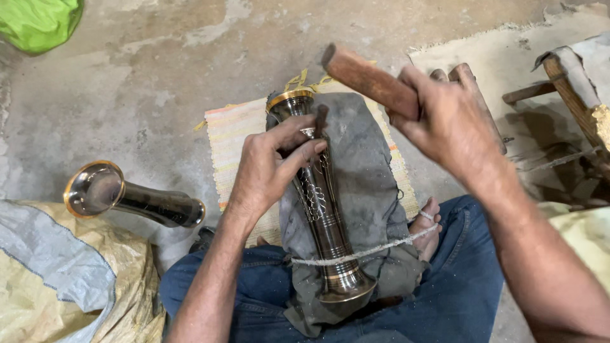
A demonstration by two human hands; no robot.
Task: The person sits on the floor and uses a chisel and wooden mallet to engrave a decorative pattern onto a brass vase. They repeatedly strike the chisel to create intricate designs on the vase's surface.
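Fingers of the left hand [270, 168] pinch a slim chisel [321, 121] against the fluted, glossy metal vase [324, 209] at centre frame; the right hand [448, 121] clenches a wooden mallet handle [368, 79].

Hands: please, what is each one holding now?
Left hand: closed on a thin dark metal punch against the tall engraved metal vase.
Right hand: closed on a wooden mallet handle.

The left hand [270, 166] is stretched forward from a bare forearm, palm down, its fingers [298, 130] curled and pinched together at the tips. The right hand [445, 121] is raised higher and to the right of it, closed in a fist, wrist bent, forearm bare.
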